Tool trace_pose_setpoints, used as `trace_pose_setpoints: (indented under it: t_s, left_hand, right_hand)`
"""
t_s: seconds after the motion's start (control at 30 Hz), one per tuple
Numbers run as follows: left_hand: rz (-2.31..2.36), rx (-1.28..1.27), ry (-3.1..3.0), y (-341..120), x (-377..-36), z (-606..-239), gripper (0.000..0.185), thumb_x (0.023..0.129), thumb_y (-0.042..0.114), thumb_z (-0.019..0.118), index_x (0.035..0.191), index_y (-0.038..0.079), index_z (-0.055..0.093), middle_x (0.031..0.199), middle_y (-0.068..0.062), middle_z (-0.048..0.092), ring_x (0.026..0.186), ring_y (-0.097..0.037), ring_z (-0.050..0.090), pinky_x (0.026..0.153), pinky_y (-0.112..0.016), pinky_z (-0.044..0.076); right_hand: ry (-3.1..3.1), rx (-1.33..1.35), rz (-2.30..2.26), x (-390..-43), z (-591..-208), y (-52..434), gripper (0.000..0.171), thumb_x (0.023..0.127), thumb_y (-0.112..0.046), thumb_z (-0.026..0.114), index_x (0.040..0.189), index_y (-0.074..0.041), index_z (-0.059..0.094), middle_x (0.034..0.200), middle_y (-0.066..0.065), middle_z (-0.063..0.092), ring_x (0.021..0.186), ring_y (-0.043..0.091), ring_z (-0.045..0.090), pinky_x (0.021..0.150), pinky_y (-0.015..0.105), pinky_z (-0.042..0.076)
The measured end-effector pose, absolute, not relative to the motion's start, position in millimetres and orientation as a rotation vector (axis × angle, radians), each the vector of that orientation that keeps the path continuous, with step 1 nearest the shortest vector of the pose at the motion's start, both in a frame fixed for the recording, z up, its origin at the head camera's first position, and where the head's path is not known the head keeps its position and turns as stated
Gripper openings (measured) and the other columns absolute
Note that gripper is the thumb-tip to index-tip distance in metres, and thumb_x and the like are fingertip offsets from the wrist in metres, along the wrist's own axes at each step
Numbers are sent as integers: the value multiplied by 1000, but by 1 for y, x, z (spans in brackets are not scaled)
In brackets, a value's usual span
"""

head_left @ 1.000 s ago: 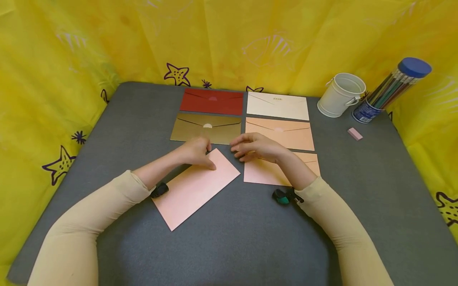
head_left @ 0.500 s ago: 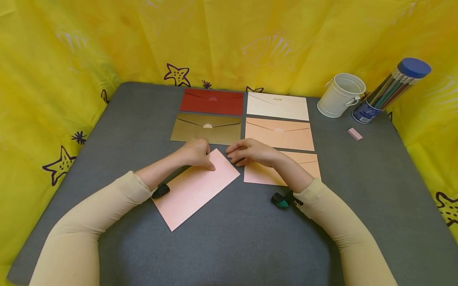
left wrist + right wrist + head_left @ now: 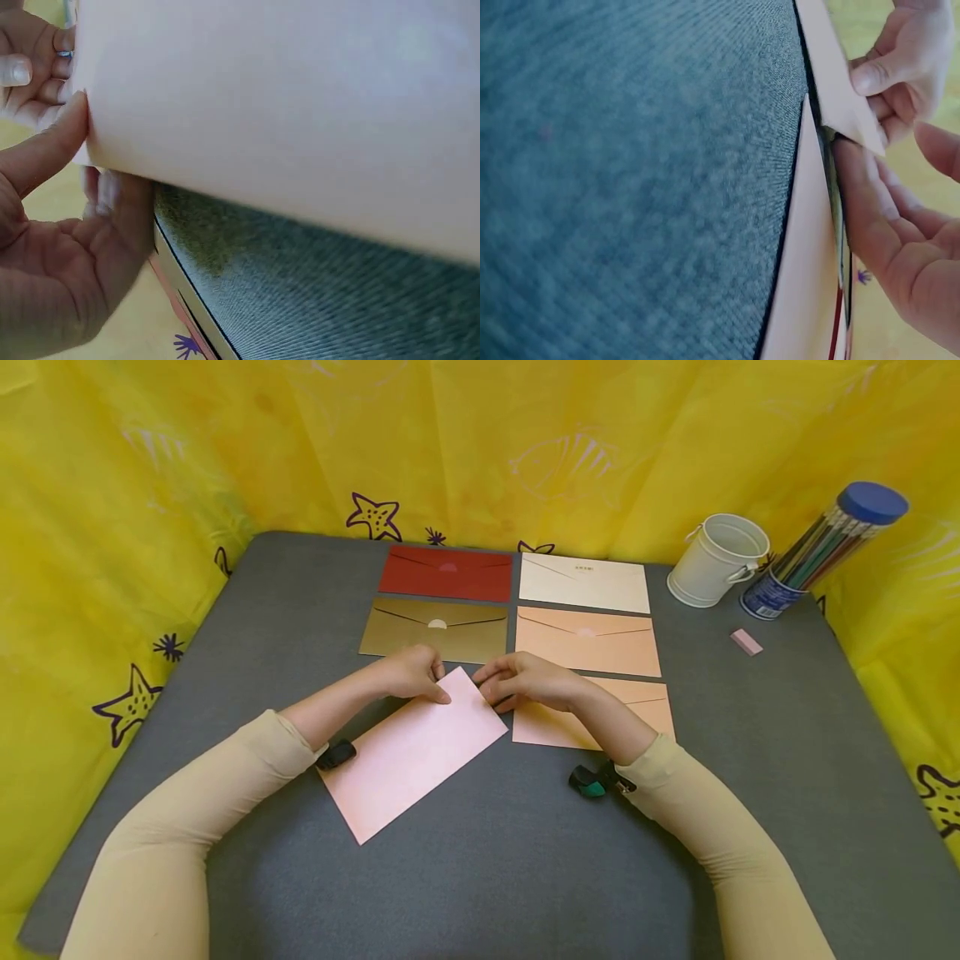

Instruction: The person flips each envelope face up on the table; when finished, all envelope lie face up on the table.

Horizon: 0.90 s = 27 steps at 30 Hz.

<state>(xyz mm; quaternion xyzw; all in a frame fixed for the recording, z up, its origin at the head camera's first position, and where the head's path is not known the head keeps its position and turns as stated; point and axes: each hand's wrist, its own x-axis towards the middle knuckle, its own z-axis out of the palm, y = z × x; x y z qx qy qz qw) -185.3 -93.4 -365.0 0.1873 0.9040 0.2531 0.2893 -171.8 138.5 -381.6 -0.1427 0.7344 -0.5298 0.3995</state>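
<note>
A plain pink envelope (image 3: 412, 760) lies at a slant left of centre, its far end lifted a little from the table. My left hand (image 3: 411, 675) pinches its far edge near the corner, thumb on top and fingers beneath, as the left wrist view (image 3: 60, 225) of that hand confirms. At the envelope's right end is my right hand (image 3: 528, 681). In the right wrist view its fingertips (image 3: 855, 165) are at or just under the raised corner, while the thumb stands apart from the paper. Under the right forearm lies a light peach envelope (image 3: 540, 727), partly covered.
Behind the hands lie red (image 3: 446, 577), gold (image 3: 435, 643), cream (image 3: 581, 585) and peach (image 3: 588, 652) envelopes in rows. A white metal bucket (image 3: 701, 577), a tub of pencils (image 3: 772, 593) and a pink eraser (image 3: 746, 642) stand at the back right of the grey table (image 3: 487, 877).
My right hand has shifted left and slightly nearer, to the pink envelope's end. The left hand has raised the envelope's far end slightly; the other envelopes lie as before.
</note>
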Motion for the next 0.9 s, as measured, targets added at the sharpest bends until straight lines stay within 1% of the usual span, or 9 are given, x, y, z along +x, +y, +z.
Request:
trace_pose_setpoints:
  t_s: [0.07,0.13,0.23,0.33,0.4,0.5,0.63,0.73,0.9]
  left_hand:
    - [748,493,2371,-93,-186,-363,24,83,15,79,92,-1,64,70,0,55,62,-12,50,57,-21,42]
    - [812,495,2341,-93,-186,-361,23,83,13,78,93,-2,63,69,-1,56,61,-11,50,57,-21,43]
    - [901,516,2318,-92,-187,-358,24,84,10,77,97,-4,62,73,-3,60,63,-11,52,59,-22,45]
    - [959,537,2330,-91,-188,-354,27,85,11,77,101,-4,61,81,-8,64,67,-13,56,61,-22,47]
    - [982,543,2342,-91,-189,-352,28,85,12,77,103,-3,61,85,-11,66,69,-14,58,62,-23,48]
    - [1013,527,2331,-91,-190,-350,27,86,12,76,104,-2,62,87,-11,69,70,-13,60,63,-23,49]
    - [1040,500,2290,-94,-194,-346,22,88,12,74,102,0,63,89,-8,67,69,-11,59,63,-23,48]
    - [1038,483,2290,-95,-196,-343,19,88,12,74,100,1,64,86,-5,65,67,-12,57,63,-24,49]
    - [1013,472,2299,-99,-199,-338,17,88,13,74,98,2,65,78,-3,65,67,-14,57,65,-26,50]
  right_hand:
    - [1863,-350,-1336,-171,-380,138,43,96,-8,58,136,5,49,122,14,61,93,13,65,87,31,59]
    - [1871,-341,-1331,-170,-379,138,41,95,-8,60,133,5,51,110,8,64,86,11,65,79,26,59]
    - [1886,-336,-1336,-169,-377,138,33,94,-7,62,124,5,54,92,-1,65,74,9,62,69,21,56]
    - [1906,-339,-1354,-169,-374,140,26,93,-6,62,116,5,57,80,-5,64,67,7,60,64,21,54]
    - [1920,-336,-1371,-169,-371,142,24,92,-5,62,114,5,58,78,-6,65,65,6,61,65,21,55]
    - [1923,-334,-1384,-171,-369,147,24,92,-4,62,113,5,58,79,-7,66,68,6,62,67,22,55]
    - [1943,-305,-1384,-175,-366,158,22,92,-4,62,113,4,58,78,-7,66,69,6,61,67,23,55]
    - [1978,-269,-1386,-179,-363,169,21,92,-5,63,112,2,58,78,-7,64,68,7,59,66,23,54]
    - [1995,-243,-1401,-185,-358,188,22,94,-5,61,113,2,56,80,-6,64,69,8,61,67,23,55]
